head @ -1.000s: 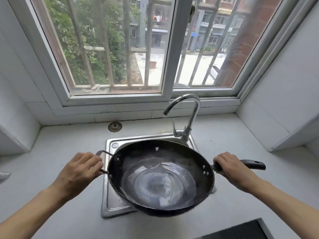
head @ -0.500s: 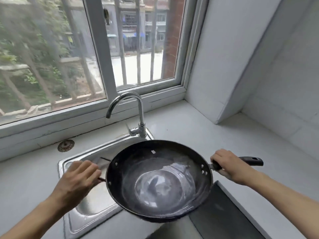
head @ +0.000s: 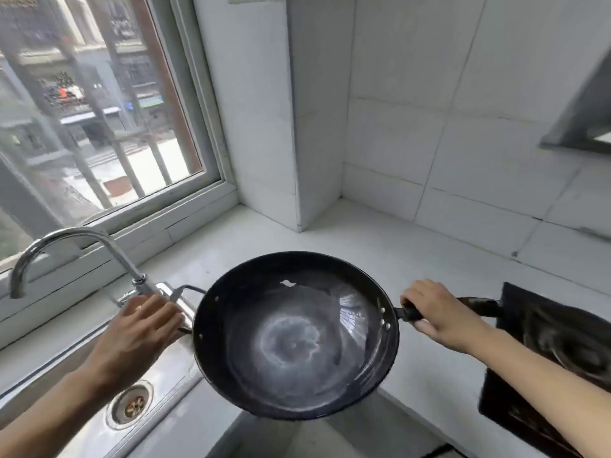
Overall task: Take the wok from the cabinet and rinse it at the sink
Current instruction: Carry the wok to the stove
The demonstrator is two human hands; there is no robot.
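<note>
The wok (head: 296, 335) is held level above the counter (head: 380, 239), between the sink (head: 158, 421) and the stove (head: 558, 352). Its long handle (head: 479, 305) is gripped by the right hand (head: 439, 315), fingers curled around it. The loop handle (head: 190, 290) is met by the left hand (head: 139, 332); whether those fingers clamp it cannot be told. The tap (head: 66, 256) stands left.
</note>
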